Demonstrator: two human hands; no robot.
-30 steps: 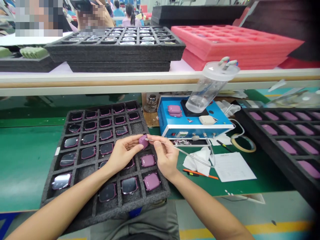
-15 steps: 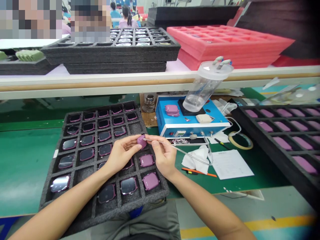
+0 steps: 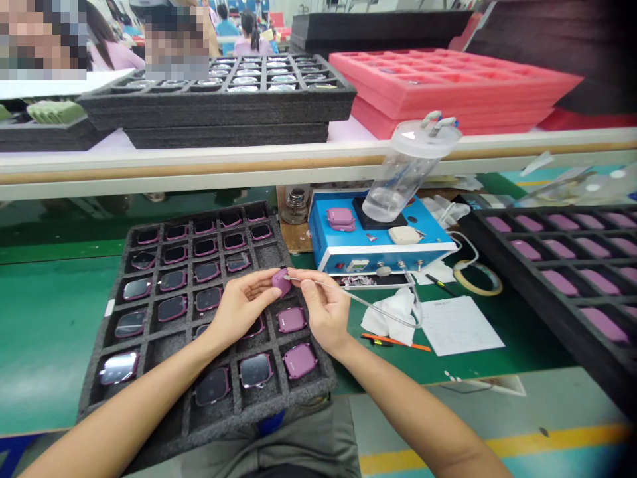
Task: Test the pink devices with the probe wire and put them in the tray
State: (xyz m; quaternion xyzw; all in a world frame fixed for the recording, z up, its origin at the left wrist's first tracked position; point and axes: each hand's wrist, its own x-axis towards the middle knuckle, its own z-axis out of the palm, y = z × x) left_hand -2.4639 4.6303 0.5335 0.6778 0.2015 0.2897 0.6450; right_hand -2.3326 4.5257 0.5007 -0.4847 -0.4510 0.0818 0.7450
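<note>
My left hand [image 3: 241, 309] pinches a small purple watch case [image 3: 281, 282] on edge between thumb and fingers. My right hand [image 3: 326, 309] is closed around a thin tool whose tip meets the case; fingers hide most of it. From that hand a clear tube [image 3: 373, 307] curves back to a blue control box [image 3: 398, 255]. Beneath both hands lies a black foam tray [image 3: 263, 410]. Its pockets hold several watches with dark screens up, plus purple cases [image 3: 300, 360] with their backs up at the right.
On the box stand a clear cylinder [image 3: 401, 176] and purple cases [image 3: 341, 218]. Tissue [image 3: 391, 315], a paper sheet [image 3: 460, 325] and a tape roll [image 3: 478, 279] lie nearby. Another tray [image 3: 540, 292] is at right. A shelf [image 3: 223, 174] with foam trays crosses behind; people sit beyond.
The view has shifted very slightly. Both hands keep the same hold, with the tool tip still at the purple case. In the background, a person's hair and sleeve now show at upper left.
</note>
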